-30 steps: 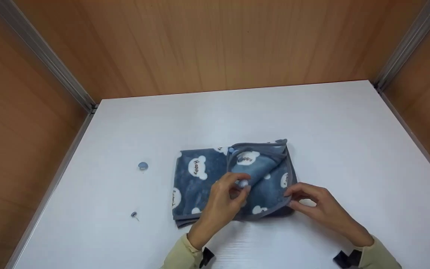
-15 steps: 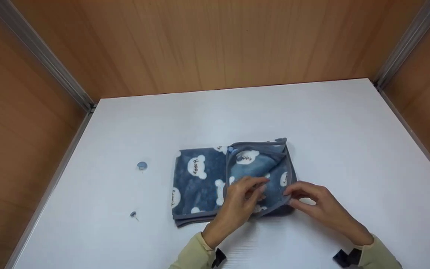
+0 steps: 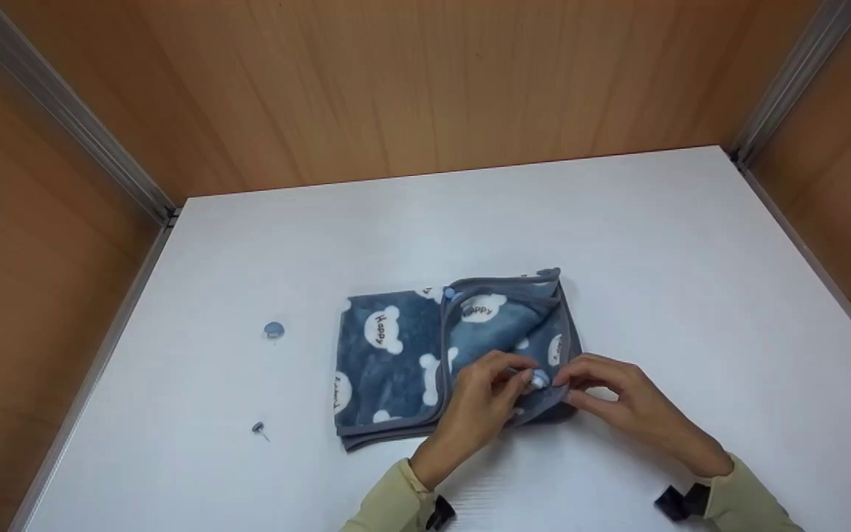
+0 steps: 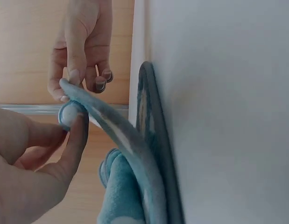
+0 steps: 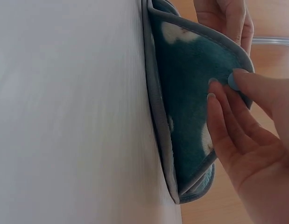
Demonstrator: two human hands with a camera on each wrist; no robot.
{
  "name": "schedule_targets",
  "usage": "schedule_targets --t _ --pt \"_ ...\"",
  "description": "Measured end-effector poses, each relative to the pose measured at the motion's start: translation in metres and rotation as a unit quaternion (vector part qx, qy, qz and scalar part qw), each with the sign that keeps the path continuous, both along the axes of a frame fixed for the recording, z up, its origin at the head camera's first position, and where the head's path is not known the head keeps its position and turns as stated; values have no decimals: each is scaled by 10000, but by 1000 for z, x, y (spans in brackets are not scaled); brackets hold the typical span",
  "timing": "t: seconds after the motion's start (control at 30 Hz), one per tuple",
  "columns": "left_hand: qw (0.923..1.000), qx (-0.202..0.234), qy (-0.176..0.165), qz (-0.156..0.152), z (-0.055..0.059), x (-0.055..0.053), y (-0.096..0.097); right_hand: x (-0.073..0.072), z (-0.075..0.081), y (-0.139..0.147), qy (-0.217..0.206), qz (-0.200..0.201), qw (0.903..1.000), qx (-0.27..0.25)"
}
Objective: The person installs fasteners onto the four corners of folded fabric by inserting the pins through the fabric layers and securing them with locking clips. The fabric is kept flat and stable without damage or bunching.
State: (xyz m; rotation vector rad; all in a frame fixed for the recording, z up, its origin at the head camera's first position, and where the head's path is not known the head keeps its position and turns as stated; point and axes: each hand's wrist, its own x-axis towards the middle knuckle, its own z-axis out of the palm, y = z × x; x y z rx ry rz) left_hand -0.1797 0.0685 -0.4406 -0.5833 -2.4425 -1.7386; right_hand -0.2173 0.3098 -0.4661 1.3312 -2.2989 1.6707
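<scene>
A folded blue plush blanket (image 3: 388, 384) with white bear prints and grey edging lies on the table. My left hand (image 3: 473, 403) pinches a round pale-blue cap with a white centre (image 4: 72, 115) between thumb and fingertips, right at the lifted blanket edge. At the blanket's lower right corner, my right hand (image 3: 629, 403) grips the raised flap. In the right wrist view its thumb presses a small blue disc (image 5: 233, 80) against the underside of that flap. Another blue button (image 3: 449, 293) sits on the edging near the blanket's top middle.
Left of the blanket, on the white table (image 3: 654, 236), lie a round blue cap (image 3: 274, 330) and a small blue-headed pin (image 3: 258, 428) with its shaft showing. Wood-patterned panels (image 3: 425, 89) enclose the table at the back and on both sides.
My left hand has moved right with the cap, from the middle of the flap to its corner beside my right hand. The right hand has kept its grip in nearly the same place.
</scene>
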Motion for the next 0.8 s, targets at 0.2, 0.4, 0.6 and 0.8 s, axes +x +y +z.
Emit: schedule_targets --t 0.2,0.4,0.6,0.8 --pt "9952 542 -794 -194 2 0 1 1 3 -2 -202 20 9998 44" --pt "9954 330 -850 -276 1 1 4 2 4 -1 -237 -53 9997 105" --pt "9931 521 -1049 43 0 1 5 3 3 0 -284 -40 9995 89" --pt "9817 1270 -1416 115 2 -1 7 1 1 -1 -219 75 9997 37"
